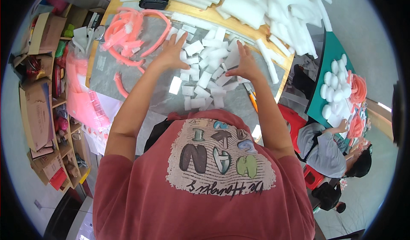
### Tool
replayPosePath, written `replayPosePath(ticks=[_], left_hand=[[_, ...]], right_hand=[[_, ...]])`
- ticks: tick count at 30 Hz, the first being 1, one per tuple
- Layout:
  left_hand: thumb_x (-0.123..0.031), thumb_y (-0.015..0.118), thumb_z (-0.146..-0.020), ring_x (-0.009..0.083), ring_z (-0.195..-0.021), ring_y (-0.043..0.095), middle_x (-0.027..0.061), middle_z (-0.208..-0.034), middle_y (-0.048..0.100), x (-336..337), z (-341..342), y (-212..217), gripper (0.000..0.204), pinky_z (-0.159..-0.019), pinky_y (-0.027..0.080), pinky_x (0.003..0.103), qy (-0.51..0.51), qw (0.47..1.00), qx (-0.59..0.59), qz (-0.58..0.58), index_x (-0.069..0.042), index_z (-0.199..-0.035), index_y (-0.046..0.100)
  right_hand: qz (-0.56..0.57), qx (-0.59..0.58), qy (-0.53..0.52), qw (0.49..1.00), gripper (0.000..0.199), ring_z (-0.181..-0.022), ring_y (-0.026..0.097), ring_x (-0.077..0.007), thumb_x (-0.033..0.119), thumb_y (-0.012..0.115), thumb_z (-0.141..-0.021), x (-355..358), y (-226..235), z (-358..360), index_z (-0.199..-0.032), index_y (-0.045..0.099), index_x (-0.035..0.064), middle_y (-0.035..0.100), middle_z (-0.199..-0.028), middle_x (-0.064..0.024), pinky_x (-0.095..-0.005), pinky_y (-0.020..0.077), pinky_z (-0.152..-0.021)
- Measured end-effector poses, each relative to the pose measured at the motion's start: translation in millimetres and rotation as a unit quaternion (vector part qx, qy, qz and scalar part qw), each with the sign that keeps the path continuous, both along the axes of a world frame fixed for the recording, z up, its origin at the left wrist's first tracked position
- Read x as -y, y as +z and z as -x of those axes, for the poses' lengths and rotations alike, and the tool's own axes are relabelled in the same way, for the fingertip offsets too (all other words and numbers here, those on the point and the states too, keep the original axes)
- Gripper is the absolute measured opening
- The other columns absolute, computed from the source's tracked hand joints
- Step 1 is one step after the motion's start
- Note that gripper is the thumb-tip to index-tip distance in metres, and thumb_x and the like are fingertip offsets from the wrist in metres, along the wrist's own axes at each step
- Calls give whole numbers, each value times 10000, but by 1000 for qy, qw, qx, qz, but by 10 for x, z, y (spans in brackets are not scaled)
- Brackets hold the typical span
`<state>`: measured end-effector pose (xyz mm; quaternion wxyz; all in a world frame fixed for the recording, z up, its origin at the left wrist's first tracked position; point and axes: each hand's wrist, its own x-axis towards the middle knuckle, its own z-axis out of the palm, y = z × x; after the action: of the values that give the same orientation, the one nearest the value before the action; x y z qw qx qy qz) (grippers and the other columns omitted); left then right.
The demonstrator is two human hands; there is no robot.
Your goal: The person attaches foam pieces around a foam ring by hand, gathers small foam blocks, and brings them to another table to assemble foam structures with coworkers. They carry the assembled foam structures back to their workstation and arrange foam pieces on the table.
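A loose heap of small white foam blocks (205, 78) lies on the grey tabletop (160, 93) in front of me. At its left edge is my left hand (171, 54), open, the fingers spread and the thumb toward the blocks. My right hand (247, 66) is at the right edge of the heap, also open with fingers apart, next to a larger flat white foam piece (232, 57). Both hands frame the blocks from either side; whether the fingertips press on any of them I cannot tell. Just below my right hand lies an orange utility knife (253, 98).
Pink foam strips (147, 48) are tangled at the left. White foam sheets (243, 9) pile up along the far side, near a black tray (153, 2). Shelves with boxes (36, 116) stand left. At right, a person (322, 148) sits by a green table (318, 99).
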<state>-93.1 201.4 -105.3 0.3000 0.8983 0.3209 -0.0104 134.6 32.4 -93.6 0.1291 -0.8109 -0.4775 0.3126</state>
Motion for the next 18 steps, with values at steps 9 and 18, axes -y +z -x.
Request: replayPosePath(ticks=[9,18], left_hand=[[-244,855,-427,505,-1230,228,338,-1337,207,100,-259,-100,1197,-1003,280,497,12,995,13,102,-229,-1397,153],[-194,854,-421,491,-1237,226,323,-1346,197,194,-341,-91,1181,-996,296,501,-24,991,48,121,-245,-1387,177]], right_hand=[[-31,8,39,999,1246,-1212,295,-469,290,868,-376,-74,-61,150,-1392,160,156,273,-1345,-264,-472,306,-1001],[-80,-63,73,992,1291,-1232,278,-460,271,875,-383,-245,-134,374,-1395,91,109,242,-1314,-342,-449,285,-1020]])
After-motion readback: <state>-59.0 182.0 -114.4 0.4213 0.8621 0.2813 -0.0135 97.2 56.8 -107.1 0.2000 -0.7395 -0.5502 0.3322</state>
